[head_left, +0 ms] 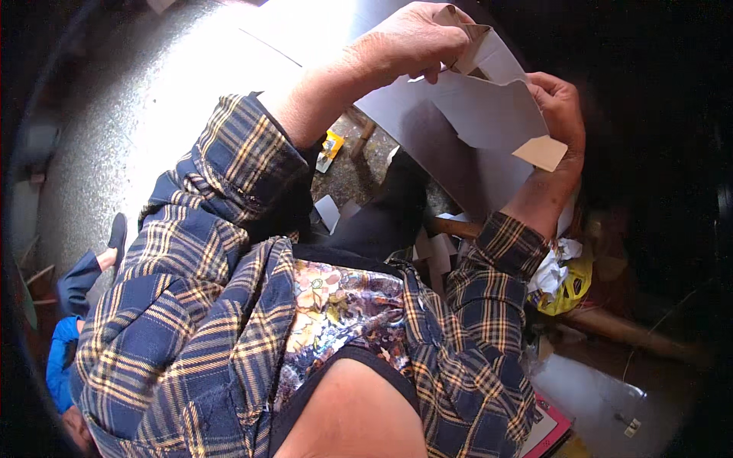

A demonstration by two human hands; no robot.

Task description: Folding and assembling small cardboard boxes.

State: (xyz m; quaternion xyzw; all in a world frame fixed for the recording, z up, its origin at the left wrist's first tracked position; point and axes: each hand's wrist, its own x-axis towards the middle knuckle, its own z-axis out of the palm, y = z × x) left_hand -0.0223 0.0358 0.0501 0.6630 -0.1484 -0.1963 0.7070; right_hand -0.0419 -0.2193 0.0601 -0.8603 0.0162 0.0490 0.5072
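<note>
Both my hands are raised at the upper right around a partly folded box of thin cardboard (492, 107), pale grey-white outside with some brown showing inside. My left hand (427, 38) is closed on its far upper end, pinching a folded flap. My right hand (561, 107) grips the box's right edge, its fingers partly hidden behind the panel. A small cream flap (542, 153) sticks out of the box near my right wrist. Below the box is a smooth, pale table surface (412, 130), with a shadow across it.
Under the table lie a yellow packet (329, 150) and white card scraps (327, 212) on the speckled floor. A yellow bag (573, 286) with crumpled white paper (548, 271) is by my right elbow. Another person in blue (63, 355) is at the far left.
</note>
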